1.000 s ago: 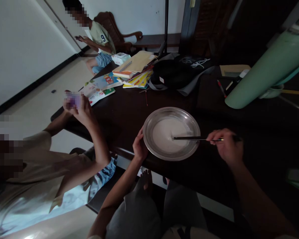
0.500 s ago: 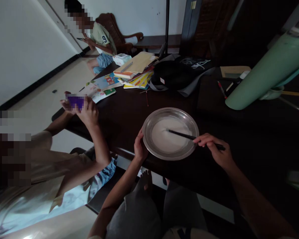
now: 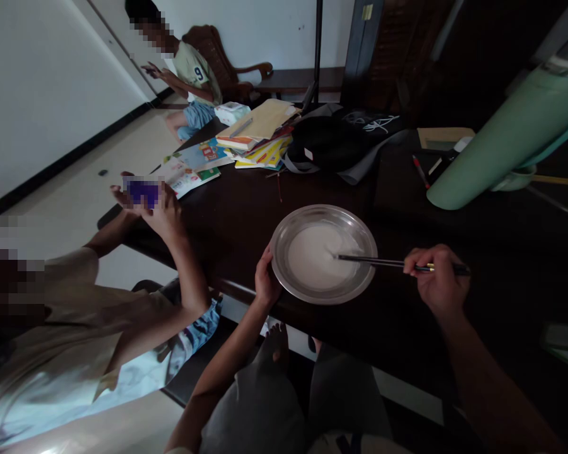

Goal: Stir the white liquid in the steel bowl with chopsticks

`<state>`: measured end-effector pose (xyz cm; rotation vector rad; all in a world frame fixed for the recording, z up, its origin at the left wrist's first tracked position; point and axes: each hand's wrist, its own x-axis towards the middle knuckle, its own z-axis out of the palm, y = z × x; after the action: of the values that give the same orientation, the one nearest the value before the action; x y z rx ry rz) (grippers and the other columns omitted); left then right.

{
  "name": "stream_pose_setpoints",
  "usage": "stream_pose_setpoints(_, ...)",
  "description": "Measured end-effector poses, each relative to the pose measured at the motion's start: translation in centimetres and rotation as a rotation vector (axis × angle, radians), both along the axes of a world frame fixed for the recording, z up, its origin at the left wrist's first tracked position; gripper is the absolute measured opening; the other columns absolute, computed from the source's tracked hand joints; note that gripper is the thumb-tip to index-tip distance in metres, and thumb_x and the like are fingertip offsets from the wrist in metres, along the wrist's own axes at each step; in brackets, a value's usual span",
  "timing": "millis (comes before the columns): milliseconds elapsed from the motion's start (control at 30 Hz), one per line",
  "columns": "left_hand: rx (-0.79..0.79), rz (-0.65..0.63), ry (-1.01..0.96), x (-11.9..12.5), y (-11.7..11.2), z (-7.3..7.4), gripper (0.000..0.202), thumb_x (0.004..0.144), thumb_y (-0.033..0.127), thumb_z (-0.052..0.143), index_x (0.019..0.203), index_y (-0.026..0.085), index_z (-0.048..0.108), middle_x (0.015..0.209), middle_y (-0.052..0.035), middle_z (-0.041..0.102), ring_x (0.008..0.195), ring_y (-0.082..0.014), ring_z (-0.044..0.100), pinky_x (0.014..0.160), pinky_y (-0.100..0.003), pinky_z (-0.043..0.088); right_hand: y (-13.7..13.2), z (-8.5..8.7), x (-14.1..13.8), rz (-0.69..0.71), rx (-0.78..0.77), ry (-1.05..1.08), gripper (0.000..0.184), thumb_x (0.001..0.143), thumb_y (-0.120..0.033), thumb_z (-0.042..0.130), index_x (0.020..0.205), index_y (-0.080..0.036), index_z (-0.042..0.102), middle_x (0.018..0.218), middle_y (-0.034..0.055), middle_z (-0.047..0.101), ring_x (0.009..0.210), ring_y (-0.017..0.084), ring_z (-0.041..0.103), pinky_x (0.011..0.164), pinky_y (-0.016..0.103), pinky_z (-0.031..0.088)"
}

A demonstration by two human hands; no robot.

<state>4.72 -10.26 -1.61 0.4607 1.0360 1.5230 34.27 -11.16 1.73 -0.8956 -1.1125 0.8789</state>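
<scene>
While L hand (image 3: 267,277) holds bowl (image 3: 322,297) | R grip (image 3: 439,280) clenched on chopsticks (image 3: 376,260) | bkgd sleeve (image 3: 199,73) reads "9"

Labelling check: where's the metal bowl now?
Head view, right of centre: the metal bowl sits on the table, left hand at its rim, chopsticks dipping in.

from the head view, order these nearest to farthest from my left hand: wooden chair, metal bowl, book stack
1. Metal bowl, touching the left hand
2. Book stack, farther up the table
3. Wooden chair, beyond the table
</scene>
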Motion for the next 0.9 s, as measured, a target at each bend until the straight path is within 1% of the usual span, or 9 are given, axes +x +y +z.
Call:
stream_pose_setpoints(167,0.015,0.01,0.0,0.04,0.04,-0.04,0.042,0.074,0.036,0.065,0.111,0.02,0.076,0.111,-0.0054,0.078,0.114,-0.0303,0.068,0.099,-0.04,0.052,-0.18,-0.27,-0.13,0.285,-0.067,-0.274,0.028,0.095,-0.038,0.062,0.074,-0.023,0.072,0.084,0.0057,0.079,0.07,0.018,0.066,0.058,0.032,0.047)
stream_pose_setpoints(233,0.009,0.02,0.0,0.06,0.06,-0.1,0.043,0.073,0.036,0.065,0.112,0.02,0.076,0.112,-0.0057,0.078,0.113,-0.0306,0.068,0.099,-0.04,0.052,-0.13,-0.27,-0.02,0.187,-0.024,-0.274,0.029,0.095,-0.037,0.062,0.072,-0.023,0.072,0.082,0.0049,0.077,0.073,0.018,0.067,0.064,0.033,0.048)
stream_pose_setpoints(333,0.012,0.014,-0.001,0.03,0.06,-0.14,0.044,0.073,0.036,0.065,0.112,0.019,0.075,0.112,-0.0069,0.078,0.116,-0.0313,0.067,0.1,-0.041,0.051,0.04,-0.18,0.18,0.011,0.049,-0.063,0.039,0.098,-0.04,0.058,0.064,-0.023,0.064,0.056,-0.0009,0.063,0.054,0.015,0.058,0.058,0.032,0.044)
stream_pose_setpoints(400,0.013,0.005,-0.002,-0.02,0.04,-0.14,0.044,0.073,0.037,0.065,0.112,0.019,0.075,0.111,-0.0071,0.078,0.118,-0.0316,0.066,0.101,-0.042,0.05,0.01,-0.2,0.1,0.087,0.035,-0.044,0.039,0.098,-0.041,0.057,0.065,-0.023,0.064,0.054,-0.0011,0.062,0.05,0.015,0.056,0.055,0.032,0.043)
stream_pose_setpoints(500,0.008,0.011,-0.004,-0.09,0.02,-0.1,0.042,0.073,0.037,0.066,0.11,0.019,0.075,0.111,-0.0068,0.077,0.116,-0.0313,0.067,0.101,-0.042,0.051,-0.22,-0.3,-0.17,0.293,-0.007,-0.239,0.031,0.096,-0.04,0.061,0.073,-0.023,0.07,0.077,0.0053,0.077,0.068,0.019,0.067,0.062,0.035,0.049)
stream_pose_setpoints(567,0.004,0.015,-0.004,-0.08,0.02,-0.05,0.041,0.074,0.037,0.066,0.11,0.019,0.075,0.111,-0.0065,0.078,0.115,-0.0309,0.068,0.1,-0.041,0.051,-0.31,-0.28,-0.18,0.249,0.006,-0.289,0.029,0.096,-0.039,0.062,0.075,-0.022,0.072,0.082,0.0063,0.078,0.075,0.02,0.069,0.063,0.034,0.049)
stream_pose_setpoints(700,0.009,0.011,-0.009,0.04,0.01,0.08,0.041,0.073,0.036,0.065,0.109,0.02,0.076,0.11,-0.0063,0.078,0.116,-0.0309,0.067,0.1,-0.041,0.052,-0.28,-0.06,0.04,0.025,0.064,-0.076,0.035,0.098,-0.034,0.058,0.067,-0.023,0.066,0.057,-0.0004,0.064,0.054,0.015,0.058,0.053,0.03,0.04)
stream_pose_setpoints(833,0.014,0.011,-0.009,0.09,-0.01,0.16,0.04,0.073,0.037,0.066,0.108,0.02,0.076,0.111,-0.0066,0.078,0.117,-0.0309,0.067,0.099,-0.04,0.052,-0.3,-0.06,-0.21,0.25,0.043,-0.193,0.032,0.097,-0.038,0.06,0.072,-0.022,0.071,0.071,0.0046,0.074,0.065,0.018,0.066,0.06,0.033,0.047)
stream_pose_setpoints(900,0.012,0.014,-0.005,0.07,-0.01,0.13,0.04,0.074,0.037,0.066,0.109,0.02,0.076,0.111,-0.0068,0.077,0.116,-0.0306,0.067,0.099,-0.04,0.052,-0.27,-0.04,-0.3,0.251,0.036,-0.265,0.03,0.096,-0.039,0.062,0.074,-0.021,0.073,0.079,0.0071,0.077,0.074,0.02,0.069,0.063,0.033,0.049)
